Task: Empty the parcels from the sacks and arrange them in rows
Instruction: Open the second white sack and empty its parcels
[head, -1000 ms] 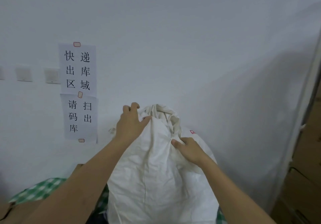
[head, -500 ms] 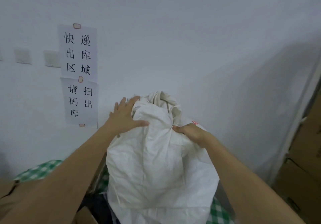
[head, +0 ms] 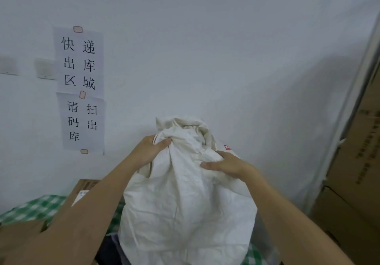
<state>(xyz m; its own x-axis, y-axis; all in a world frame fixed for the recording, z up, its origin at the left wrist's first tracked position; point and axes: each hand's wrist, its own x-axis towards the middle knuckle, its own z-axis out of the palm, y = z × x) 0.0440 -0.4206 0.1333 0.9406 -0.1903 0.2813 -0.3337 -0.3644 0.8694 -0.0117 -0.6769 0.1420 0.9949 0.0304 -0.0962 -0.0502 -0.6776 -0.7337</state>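
Stands upright on the desk (head: 30, 209), the white sack (head: 185, 207), long axis vertical, bunched mouth at the far top. Left hand (head: 150, 151) pinching the neck's left fold; right hand (head: 224, 164) gripping cloth lower right. Nearer the mouth: the left. Parcels hidden inside.

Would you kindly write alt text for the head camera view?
Two bare hands grip the bunched neck of a full white sack, left hand at its top, right hand lower down. Behind are a white wall with paper signs and cardboard boxes.
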